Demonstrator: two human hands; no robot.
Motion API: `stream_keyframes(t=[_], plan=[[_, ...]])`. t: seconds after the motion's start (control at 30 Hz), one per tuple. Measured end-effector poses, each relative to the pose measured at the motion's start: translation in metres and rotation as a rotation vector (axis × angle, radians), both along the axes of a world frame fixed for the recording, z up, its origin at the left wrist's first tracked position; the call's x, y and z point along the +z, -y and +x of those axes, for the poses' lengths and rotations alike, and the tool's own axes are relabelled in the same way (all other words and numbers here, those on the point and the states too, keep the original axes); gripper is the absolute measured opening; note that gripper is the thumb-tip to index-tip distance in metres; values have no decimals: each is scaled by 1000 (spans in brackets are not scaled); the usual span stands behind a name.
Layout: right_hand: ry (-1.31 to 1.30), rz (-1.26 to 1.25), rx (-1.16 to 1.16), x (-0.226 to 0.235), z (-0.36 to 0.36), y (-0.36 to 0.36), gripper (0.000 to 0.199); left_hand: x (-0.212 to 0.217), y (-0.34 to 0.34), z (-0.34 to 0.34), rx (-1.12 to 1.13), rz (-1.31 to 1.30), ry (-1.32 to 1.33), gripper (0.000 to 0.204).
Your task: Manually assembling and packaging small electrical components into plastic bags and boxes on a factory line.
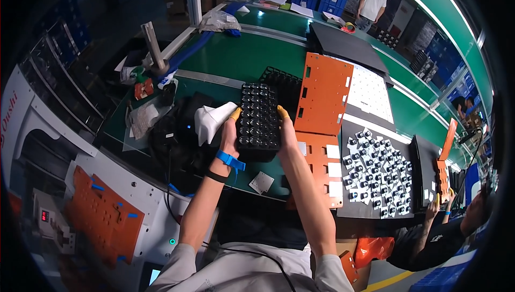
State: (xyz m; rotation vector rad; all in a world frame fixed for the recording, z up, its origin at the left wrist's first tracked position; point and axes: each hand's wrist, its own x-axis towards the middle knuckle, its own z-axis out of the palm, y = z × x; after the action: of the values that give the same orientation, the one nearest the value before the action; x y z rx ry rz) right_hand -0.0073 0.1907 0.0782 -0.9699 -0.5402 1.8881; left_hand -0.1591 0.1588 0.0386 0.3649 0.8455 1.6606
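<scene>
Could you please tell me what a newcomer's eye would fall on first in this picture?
Probably the black tray with its rows of shiny rounds, held at the centre between the left hand and the right hand. Next might come the bright orange board raised just right of it, then the many small black-and-white parts spread out farther right.

The shirt (241, 276) is pale grey with short sleeves (179, 264), a blue strap (228, 159) and a black band (216, 177) go round the left wrist (218, 167), with yellow thumb covers (283, 112).
</scene>
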Motion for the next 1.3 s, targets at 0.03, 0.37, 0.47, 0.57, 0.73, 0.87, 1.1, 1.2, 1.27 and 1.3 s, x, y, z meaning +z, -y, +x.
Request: stream_keyframes(t=[0.03, 0.37, 0.47, 0.57, 0.73, 0.87, 1.1, 1.2, 1.27, 1.3], plan=[[-3, 7, 25, -2, 0, -3, 43, 0, 0, -1, -18, 14, 32, 36], [-37, 92, 66, -10, -3, -6, 53, 10, -1, -2, -114, 60, -4, 35], [-75, 82, 84, -1, -4, -3, 53, 16, 2, 1, -16, 56, -55, 34], [-135, 142, 80, 0, -4, -5, 44, 25, 3, -3, -93, 30, 103, 32], [-155, 122, 65, 38, 6, 12, 42, 72, 25, 11, -177, 175, -24, 34], [-106, 140, 21, 56, 14, 25, 39, 87, 39, 21, -188, 170, -4, 38], [-156, 198, 24, 85, 57, 54, 41, 102, 52, 54, -260, 183, -45, 39], [-141, 237, 56, 98, 70, 70, 48, 105, 58, 65, -281, 195, -37, 40], [-112, 299, 20, 107, 78, 81, 47, 113, 66, 76, -275, 213, -53, 41], [-116, 300, 12, 107, 84, 84, 47, 118, 72, 83, -282, 213, -58, 41]])
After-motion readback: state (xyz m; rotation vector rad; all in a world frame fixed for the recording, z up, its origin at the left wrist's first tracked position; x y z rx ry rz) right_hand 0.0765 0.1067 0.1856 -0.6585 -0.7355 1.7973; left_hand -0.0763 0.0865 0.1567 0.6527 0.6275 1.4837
